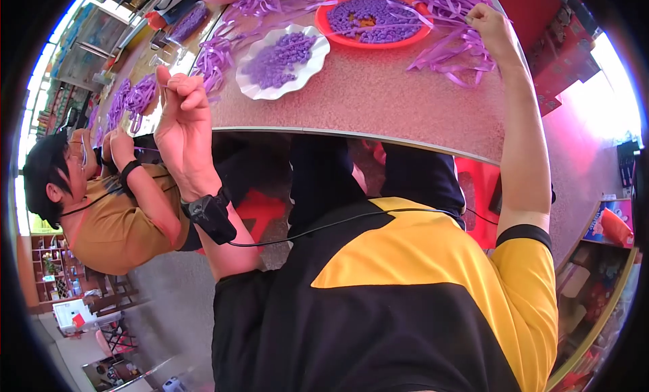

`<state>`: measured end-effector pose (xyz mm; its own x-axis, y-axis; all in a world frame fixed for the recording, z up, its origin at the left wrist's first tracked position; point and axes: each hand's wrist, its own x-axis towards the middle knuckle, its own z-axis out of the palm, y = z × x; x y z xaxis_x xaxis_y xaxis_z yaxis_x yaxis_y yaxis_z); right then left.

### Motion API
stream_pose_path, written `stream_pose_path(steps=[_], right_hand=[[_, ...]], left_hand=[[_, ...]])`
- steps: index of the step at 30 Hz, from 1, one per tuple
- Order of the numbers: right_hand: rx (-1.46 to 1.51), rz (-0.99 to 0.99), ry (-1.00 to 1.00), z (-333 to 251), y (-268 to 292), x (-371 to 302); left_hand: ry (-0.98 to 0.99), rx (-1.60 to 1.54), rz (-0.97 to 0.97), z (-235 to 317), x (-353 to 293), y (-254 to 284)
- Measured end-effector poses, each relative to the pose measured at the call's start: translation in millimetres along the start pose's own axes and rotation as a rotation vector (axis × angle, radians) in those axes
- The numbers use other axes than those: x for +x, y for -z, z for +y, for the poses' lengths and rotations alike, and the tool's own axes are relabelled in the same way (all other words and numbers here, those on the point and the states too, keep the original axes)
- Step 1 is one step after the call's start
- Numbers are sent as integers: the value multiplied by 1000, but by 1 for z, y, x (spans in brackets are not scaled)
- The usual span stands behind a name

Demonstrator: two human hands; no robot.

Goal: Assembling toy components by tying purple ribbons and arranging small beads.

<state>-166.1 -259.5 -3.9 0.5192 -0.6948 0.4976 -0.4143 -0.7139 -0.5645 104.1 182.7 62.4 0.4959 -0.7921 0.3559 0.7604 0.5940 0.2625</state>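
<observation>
The left hand (pixel 181 118), raised at the near left of the table (pixel 365 94), curls its fingers toward the thumb, and the right hand (pixel 490 28) is loosely curled by the ribbons (pixel 456 57) at far right; I cannot tell whether either grips one. Drawing ribbons out singly, clear of the red plate (pixel 375 45) and white plate (pixel 307 71), should limit tangles and spills.

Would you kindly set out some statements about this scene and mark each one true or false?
1. The wavy-edged white plate holds small purple pieces. True.
2. The red basin stands left of that plate. False: it is to the right of the plate.
3. The left hand lies flat on the tabletop. False: it is raised and partly curled.
4. The right hand is near purple ribbons. True.
5. The other person wears a tan top. True.
</observation>
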Motion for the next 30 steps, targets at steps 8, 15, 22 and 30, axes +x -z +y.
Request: stream_pose_path(steps=[8,15,22,30], right_hand=[[-407,250,171,-36,8,-16],[843,-57,23,-85,1,-35],[1253,-565,-278,-131,-11,-63],[1467,-636,-425,-117,-27,-61]], left_hand=[[172,572,137,-61,22,18],[456,433,112,-135,68,29],[422,22,88,-185,99,40],[386,-15,221,-186,106,44]])
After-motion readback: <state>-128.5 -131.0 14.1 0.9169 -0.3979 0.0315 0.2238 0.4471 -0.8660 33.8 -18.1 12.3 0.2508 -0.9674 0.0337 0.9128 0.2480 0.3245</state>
